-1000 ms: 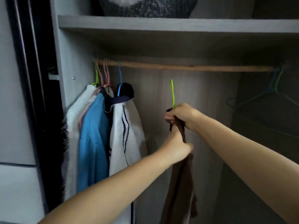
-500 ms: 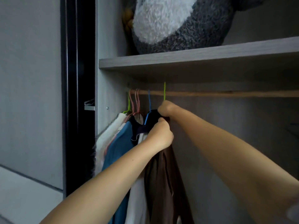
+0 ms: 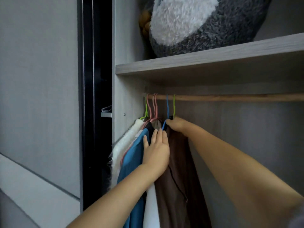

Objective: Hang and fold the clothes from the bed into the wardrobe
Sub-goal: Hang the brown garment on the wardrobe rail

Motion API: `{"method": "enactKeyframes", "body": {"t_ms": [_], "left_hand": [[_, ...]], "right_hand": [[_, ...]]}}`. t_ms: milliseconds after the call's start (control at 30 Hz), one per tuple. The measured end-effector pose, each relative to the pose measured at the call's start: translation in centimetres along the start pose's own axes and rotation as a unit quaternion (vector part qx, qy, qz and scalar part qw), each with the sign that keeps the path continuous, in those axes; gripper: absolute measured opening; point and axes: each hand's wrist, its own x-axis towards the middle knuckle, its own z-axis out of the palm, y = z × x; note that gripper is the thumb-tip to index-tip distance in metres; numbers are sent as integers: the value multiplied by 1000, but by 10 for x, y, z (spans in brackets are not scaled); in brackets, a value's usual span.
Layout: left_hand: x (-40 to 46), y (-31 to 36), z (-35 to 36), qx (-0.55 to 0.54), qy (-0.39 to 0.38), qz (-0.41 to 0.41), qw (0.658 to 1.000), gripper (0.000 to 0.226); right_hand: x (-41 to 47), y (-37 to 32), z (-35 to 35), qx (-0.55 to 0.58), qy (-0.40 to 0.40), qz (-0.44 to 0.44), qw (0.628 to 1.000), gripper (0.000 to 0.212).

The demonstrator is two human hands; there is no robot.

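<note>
Left hand [image 3: 156,149]: held flat, fingers straight, pressed on blue garment [image 3: 133,162].
Right hand [image 3: 176,125]: curled round brown garment [image 3: 177,178] top.

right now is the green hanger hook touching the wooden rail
Touching: the head view shows the green hanger hook looped over the wooden rail.

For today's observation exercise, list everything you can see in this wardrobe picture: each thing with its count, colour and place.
rail: one, wooden, under the shelf.
shelf: one, grey wood, above the rail.
plush toy: one, grey and white, on the shelf.
hangers: at least five; green, pink, blue, green; hooked at the rail's left end.
brown garment: one, on the rightmost green hanger.
blue garment: one, left of the brown.
white fluffy garment: one, leftmost.
white garment: one, between blue and brown.
left hand: flat against the hung clothes.
right hand: grips the brown garment's top.
</note>
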Motion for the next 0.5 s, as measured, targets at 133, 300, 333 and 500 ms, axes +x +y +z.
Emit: {"method": "enactKeyframes", "body": {"t_ms": [133,300,333,500], "left_hand": [[-3,-2,-13,-4,2,3,1000,74],[-16,4,-23,-21,47,55,997,59],[-20,5,-24,-28,55,69,996,55],[-42,26,-16,-62,101,136,984,48]], "right_hand": [[-26,-4,4,17,-16,19,1000,70],[-56,9,3,7,22,24,999,65],[-65,19,-2,-22,47,27,998,62],[-137,101,-34,-253,203,-21,946,42]]}}
